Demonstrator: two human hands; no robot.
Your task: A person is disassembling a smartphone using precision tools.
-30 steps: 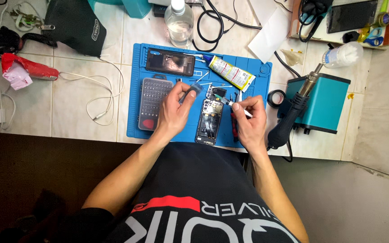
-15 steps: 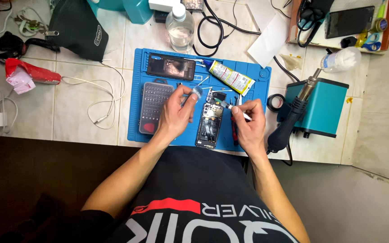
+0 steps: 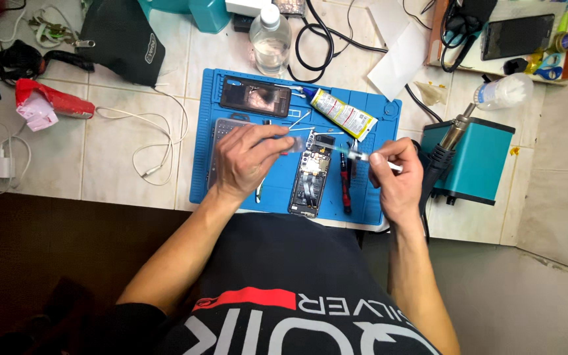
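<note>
1. An opened phone (image 3: 310, 179) is laid on the blue mat (image 3: 231, 184) on the tabletop (image 3: 113, 171), between the two hands, with its insides bared.
2. Its long axis is run roughly away from the person, the top end pointed toward the far edge of the mat and tipped slightly right.
3. The left hand (image 3: 248, 161) is closed in a pinch on a small clear strip (image 3: 295, 143), held just above the phone's top end.
4. The right hand (image 3: 394, 172) is closed around a thin white-handled tool (image 3: 363, 158), its tip pointed left toward the strip.
5. By judgement, the work is at a middle stage: the back is already off, and the phone is not yet closed up.
6. A second phone (image 3: 256, 96), a glue tube (image 3: 341, 113) and a red-handled tool (image 3: 345, 186) are also laid on the mat.
</note>
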